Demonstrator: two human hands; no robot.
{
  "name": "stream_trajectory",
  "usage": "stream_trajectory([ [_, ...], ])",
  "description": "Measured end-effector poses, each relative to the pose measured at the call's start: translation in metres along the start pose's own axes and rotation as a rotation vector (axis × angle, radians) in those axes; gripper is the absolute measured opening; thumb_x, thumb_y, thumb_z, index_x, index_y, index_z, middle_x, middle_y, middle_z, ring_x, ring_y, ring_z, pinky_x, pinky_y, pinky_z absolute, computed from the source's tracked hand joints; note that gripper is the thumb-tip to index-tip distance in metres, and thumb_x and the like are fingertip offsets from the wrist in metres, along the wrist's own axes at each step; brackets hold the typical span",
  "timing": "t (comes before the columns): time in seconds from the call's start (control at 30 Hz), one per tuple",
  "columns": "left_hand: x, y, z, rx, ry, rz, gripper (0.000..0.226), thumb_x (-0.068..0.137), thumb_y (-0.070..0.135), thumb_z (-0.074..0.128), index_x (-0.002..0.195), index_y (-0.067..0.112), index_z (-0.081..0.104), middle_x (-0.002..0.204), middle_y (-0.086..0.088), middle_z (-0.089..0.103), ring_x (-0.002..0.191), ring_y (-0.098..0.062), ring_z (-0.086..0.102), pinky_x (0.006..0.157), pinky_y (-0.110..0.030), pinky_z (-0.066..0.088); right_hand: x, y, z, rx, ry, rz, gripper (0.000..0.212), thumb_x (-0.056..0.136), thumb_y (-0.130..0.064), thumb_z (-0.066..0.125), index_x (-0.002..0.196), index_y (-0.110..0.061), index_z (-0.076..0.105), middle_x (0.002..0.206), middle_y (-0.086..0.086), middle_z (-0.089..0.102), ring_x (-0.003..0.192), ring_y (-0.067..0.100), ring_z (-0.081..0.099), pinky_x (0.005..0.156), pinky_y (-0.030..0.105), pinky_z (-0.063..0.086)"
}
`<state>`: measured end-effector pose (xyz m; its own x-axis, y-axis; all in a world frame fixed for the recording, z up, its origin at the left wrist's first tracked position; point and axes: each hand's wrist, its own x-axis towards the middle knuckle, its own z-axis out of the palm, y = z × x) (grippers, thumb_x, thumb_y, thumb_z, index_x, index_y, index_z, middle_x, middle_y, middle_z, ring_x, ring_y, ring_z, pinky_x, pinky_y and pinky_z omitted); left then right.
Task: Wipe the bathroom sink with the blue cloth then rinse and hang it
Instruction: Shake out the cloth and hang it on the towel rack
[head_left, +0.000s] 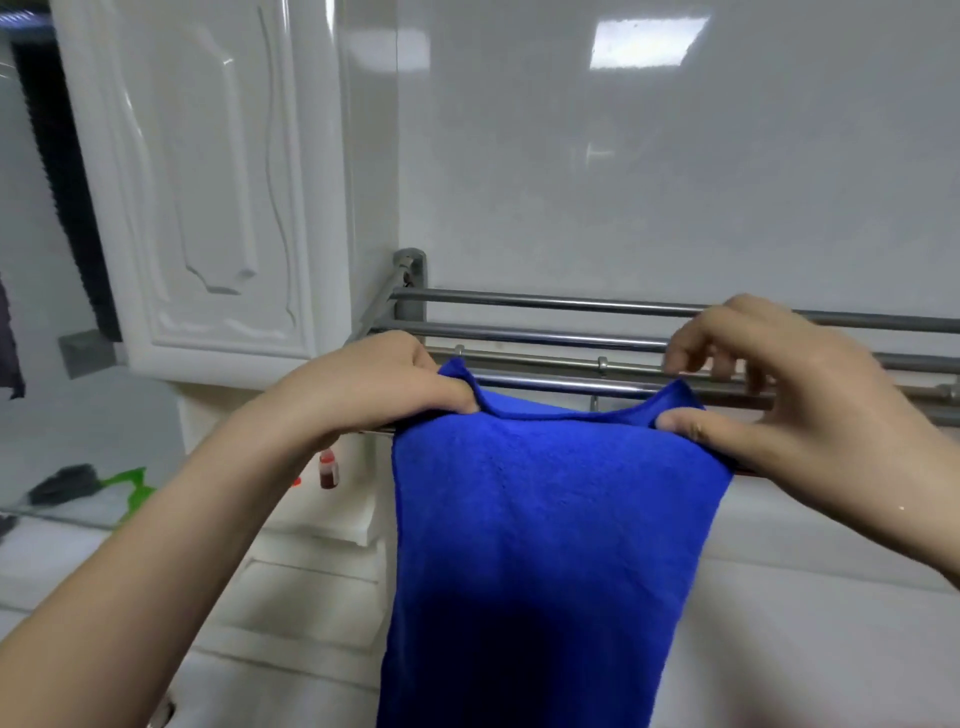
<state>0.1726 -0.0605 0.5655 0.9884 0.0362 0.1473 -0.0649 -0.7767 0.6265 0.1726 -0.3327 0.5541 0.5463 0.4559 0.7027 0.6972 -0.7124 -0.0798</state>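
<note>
Head view: lower end of blue cloth cut off at 6 o'clock. Top corners pinched by left hand at 9 o'clock and right hand at 3, against front bar of towel rack. White cabinet at 10 o'clock, glossy white wall behind.

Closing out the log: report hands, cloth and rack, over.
Left hand pinches blue cloth at top left corner; right hand pinches top right. Cloth spread, hanging at near bar of towel rack. Nothing seen in the way.
</note>
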Motion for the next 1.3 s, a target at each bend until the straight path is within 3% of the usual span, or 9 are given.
stream_trajectory([
  [0.2, -0.014, -0.007, 0.006, 0.492, 0.441, 0.04, 0.047, 0.066, 0.06, 0.059, 0.054, 0.015, 0.056, 0.048, 0.003, 0.055, 0.052, -0.018, 0.054, 0.046, -0.028, 0.04, -0.009, 0.006, -0.001, 0.323, -0.193, -0.02, 0.036, 0.082, -0.021, 0.042, 0.093, -0.033, 0.075, 0.091, -0.019, 0.073, 0.091, 0.006, 0.068, 0.074, 0.011, 0.048],
  [0.3, -0.017, -0.015, 0.01, 0.523, 0.672, 0.452, 0.016, 0.077, 0.041, 0.062, 0.08, 0.028, 0.055, 0.074, 0.012, 0.056, 0.07, -0.011, 0.054, 0.054, -0.028, 0.036, -0.013, 0.002, 0.002, 0.244, -0.196, -0.047, 0.017, 0.087, -0.043, 0.054, 0.095, -0.038, 0.068, 0.086, -0.015, 0.072, 0.08, 0.01, 0.067, 0.068, 0.021, 0.05],
  [0.4, -0.015, -0.024, 0.017, 0.223, 0.381, 0.829, 0.014, 0.087, 0.019, 0.058, 0.095, 0.026, 0.068, 0.091, 0.012, 0.06, 0.088, -0.009, 0.06, 0.074, -0.026, 0.046, -0.016, -0.001, 0.008, 0.104, -0.186, -0.058, 0.027, 0.082, -0.061, 0.056, 0.092, -0.038, 0.065, 0.085, -0.016, 0.07, 0.076, 0.009, 0.065, 0.065, 0.025, 0.048],
  [0.47, -0.016, -0.033, 0.024, 0.109, 0.242, 0.853, 0.017, 0.088, 0.03, 0.061, 0.099, 0.026, 0.073, 0.094, 0.013, 0.063, 0.091, -0.01, 0.062, 0.076, -0.018, 0.045, -0.019, -0.003, 0.011, 0.088, -0.112, -0.06, 0.025, 0.085, -0.056, 0.055, 0.092, -0.038, 0.07, 0.089, -0.021, 0.068, 0.083, 0.004, 0.064, 0.068, 0.02, 0.046],
  [0.73, -0.002, -0.014, 0.019, 0.124, 0.419, 0.82, 0.009, 0.083, 0.022, 0.069, 0.077, 0.024, 0.076, 0.075, 0.012, 0.066, 0.075, -0.006, 0.061, 0.068, -0.019, 0.045, -0.006, -0.006, 0.009, 0.055, 0.054, 0.015, 0.025, 0.086, -0.042, 0.057, 0.078, -0.028, 0.075, 0.078, -0.016, 0.071, 0.071, 0.008, 0.065, 0.063, 0.025, 0.044],
  [0.87, 0.008, -0.006, 0.01, 0.217, 0.268, 0.703, 0.005, 0.079, 0.037, 0.068, 0.077, 0.037, 0.072, 0.083, 0.018, 0.064, 0.087, 0.0, 0.056, 0.077, -0.015, 0.042, 0.011, -0.003, -0.002, 0.004, -0.083, 0.073, 0.029, 0.087, -0.053, 0.055, 0.081, -0.032, 0.075, 0.073, -0.012, 0.073, 0.07, 0.007, 0.066, 0.068, 0.038, 0.052],
  [0.97, 0.003, -0.008, 0.012, 0.202, 0.265, 0.717, 0.006, 0.079, 0.036, 0.068, 0.081, 0.039, 0.072, 0.091, 0.018, 0.061, 0.095, -0.004, 0.058, 0.08, -0.016, 0.042, 0.008, -0.004, -0.008, -0.023, -0.203, 0.038, 0.024, 0.079, -0.06, 0.058, 0.088, -0.042, 0.071, 0.083, -0.027, 0.069, 0.079, -0.004, 0.064, 0.067, 0.026, 0.053],
  [1.13, -0.017, -0.023, 0.017, 0.033, 0.186, 0.736, 0.016, 0.072, 0.046, 0.07, 0.084, 0.035, 0.075, 0.086, 0.018, 0.069, 0.084, -0.004, 0.063, 0.067, -0.007, 0.043, -0.02, -0.014, -0.001, 0.027, -0.074, -0.085, 0.022, 0.086, -0.051, 0.06, 0.094, -0.034, 0.071, 0.089, -0.022, 0.07, 0.083, -0.002, 0.065, 0.071, 0.018, 0.046],
  [1.3, -0.018, -0.029, 0.026, 0.088, 0.327, 0.793, 0.014, 0.076, 0.034, 0.072, 0.086, 0.027, 0.077, 0.08, 0.014, 0.067, 0.078, -0.004, 0.064, 0.068, -0.013, 0.045, -0.033, -0.008, 0.015, -0.046, 0.041, -0.103, 0.025, 0.084, -0.043, 0.064, 0.098, -0.027, 0.076, 0.086, -0.019, 0.072, 0.081, 0.003, 0.065, 0.07, 0.021, 0.048],
])
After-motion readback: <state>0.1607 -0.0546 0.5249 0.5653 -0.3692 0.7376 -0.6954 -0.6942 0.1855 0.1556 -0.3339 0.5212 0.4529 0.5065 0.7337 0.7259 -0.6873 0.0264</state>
